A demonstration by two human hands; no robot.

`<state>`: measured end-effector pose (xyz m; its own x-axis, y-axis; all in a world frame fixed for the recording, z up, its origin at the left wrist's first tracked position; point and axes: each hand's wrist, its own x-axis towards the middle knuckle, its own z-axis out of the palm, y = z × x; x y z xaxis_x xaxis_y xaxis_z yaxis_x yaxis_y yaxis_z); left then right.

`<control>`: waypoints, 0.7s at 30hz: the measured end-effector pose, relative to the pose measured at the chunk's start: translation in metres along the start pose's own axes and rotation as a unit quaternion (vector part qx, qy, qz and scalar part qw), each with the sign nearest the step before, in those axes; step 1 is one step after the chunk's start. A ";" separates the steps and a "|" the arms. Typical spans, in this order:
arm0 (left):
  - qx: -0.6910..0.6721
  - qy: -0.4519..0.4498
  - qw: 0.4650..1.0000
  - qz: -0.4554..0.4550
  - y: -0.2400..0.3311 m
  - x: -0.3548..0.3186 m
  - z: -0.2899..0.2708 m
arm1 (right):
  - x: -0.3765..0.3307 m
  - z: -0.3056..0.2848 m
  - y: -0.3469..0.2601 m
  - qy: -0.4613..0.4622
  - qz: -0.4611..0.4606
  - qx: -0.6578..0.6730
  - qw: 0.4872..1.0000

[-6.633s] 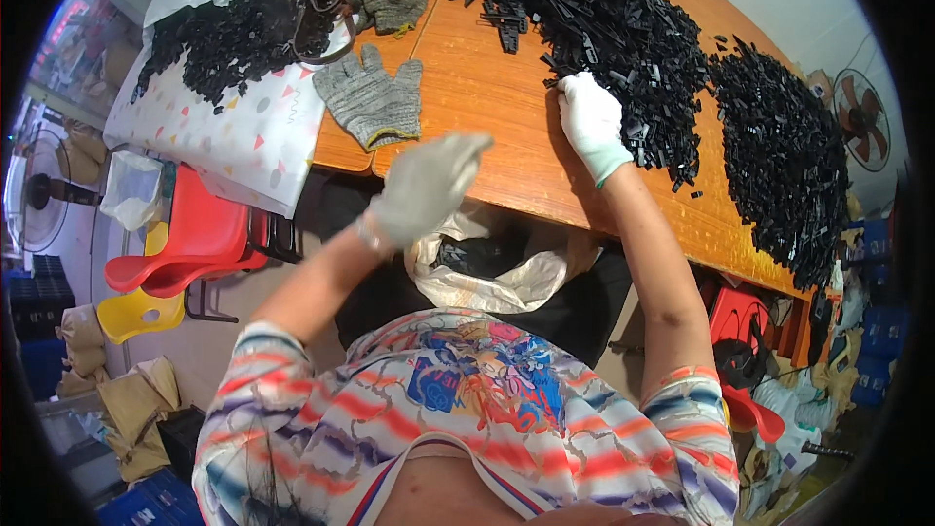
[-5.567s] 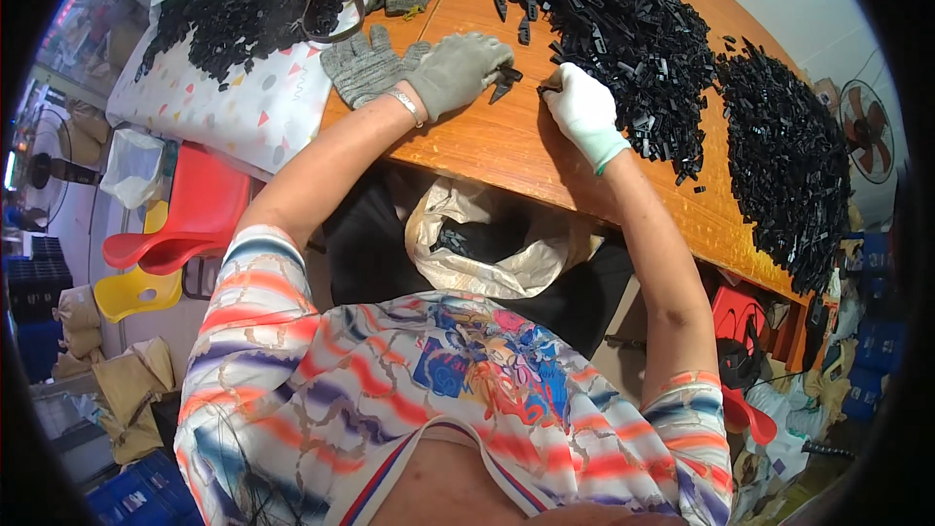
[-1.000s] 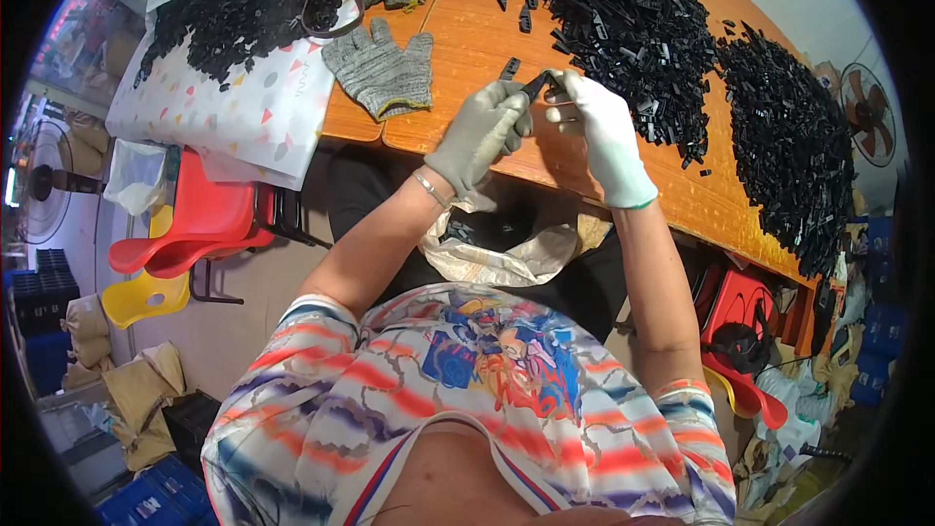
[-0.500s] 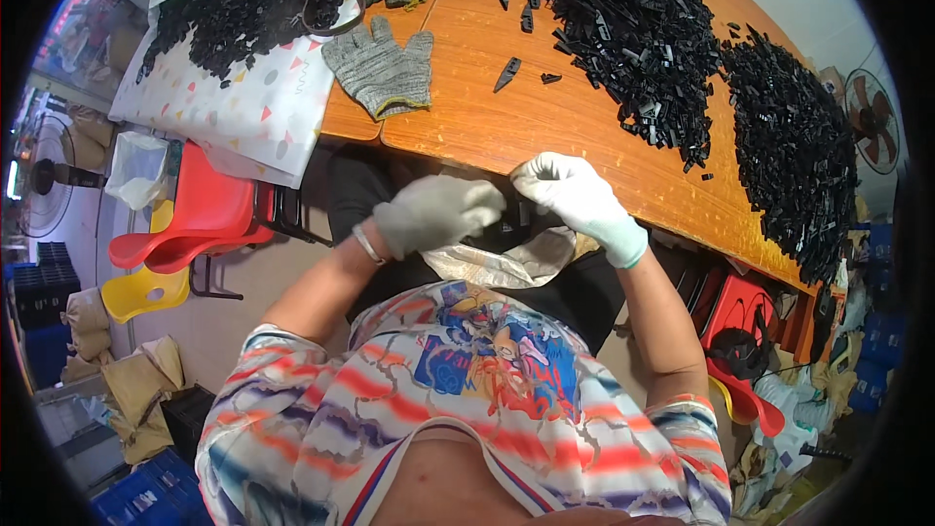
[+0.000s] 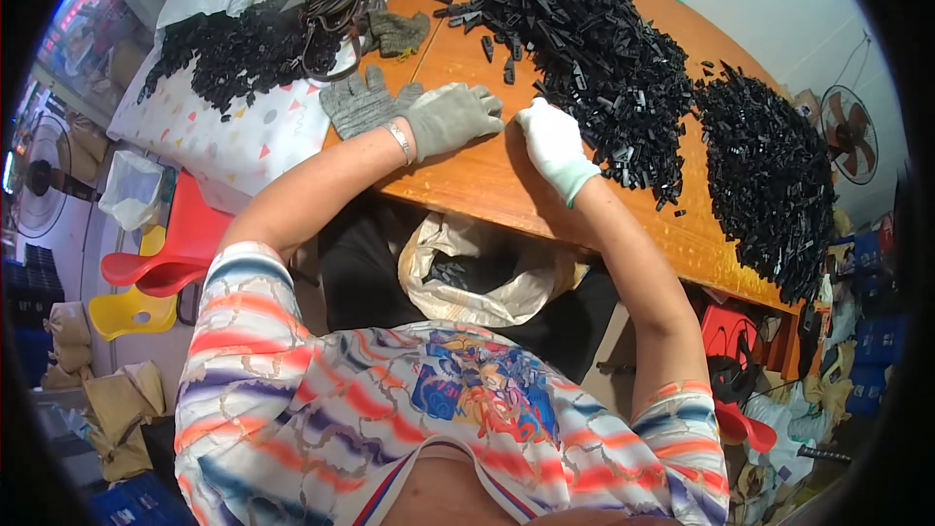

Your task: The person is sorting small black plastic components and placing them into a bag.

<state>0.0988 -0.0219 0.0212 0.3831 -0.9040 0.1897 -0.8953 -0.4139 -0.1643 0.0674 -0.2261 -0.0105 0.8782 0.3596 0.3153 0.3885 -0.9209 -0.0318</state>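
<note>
Knit-gloved fingers [image 5: 484, 109] rest near jagged black plastic pieces [image 5: 594, 58].

The left hand [image 5: 450, 118] wears a grey knit glove, the right hand [image 5: 552, 148] a white one with a greenish cuff. The tabletop [image 5: 506, 185] is orange-brown wood. On it, the heaped plastic parts [image 5: 594, 49] are black. Left of the tabletop, a white cloth [image 5: 234, 141] carries small coloured triangles. The person's shirt [image 5: 390, 419] is striped in orange, white and blue-grey. Below the tabletop, the bag [image 5: 477, 273] is beige.
</note>
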 end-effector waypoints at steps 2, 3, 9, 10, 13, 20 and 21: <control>-0.002 -0.005 1.000 -0.005 -0.002 0.002 -0.003 | 0.002 0.003 0.007 0.060 -0.042 0.030 0.997; -0.006 -0.013 1.000 -0.011 -0.002 0.003 -0.005 | 0.003 0.003 0.011 0.062 -0.042 0.029 0.997; -0.168 0.035 0.964 -0.205 0.011 -0.003 0.007 | 0.008 -0.004 0.019 -0.007 -0.035 0.059 0.998; -0.181 0.089 0.958 -0.202 0.017 -0.005 0.007 | 0.009 -0.005 0.019 -0.021 -0.031 0.056 0.998; -0.452 0.151 0.819 -0.320 0.036 -0.004 0.016 | 0.008 -0.014 0.016 -0.036 0.009 0.085 0.996; -0.782 0.185 0.489 -0.340 0.073 0.002 0.020 | -0.014 -0.033 0.005 0.023 0.215 0.531 0.820; -0.796 0.195 0.458 -0.345 0.079 0.003 0.018 | -0.015 -0.042 -0.006 0.051 0.233 0.590 0.771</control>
<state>0.0337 -0.0589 -0.0089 0.9079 -0.4001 -0.1251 0.2577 0.2973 0.9194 0.0398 -0.2326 0.0246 0.9961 -0.0389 0.0793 0.0728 -0.1463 -0.9866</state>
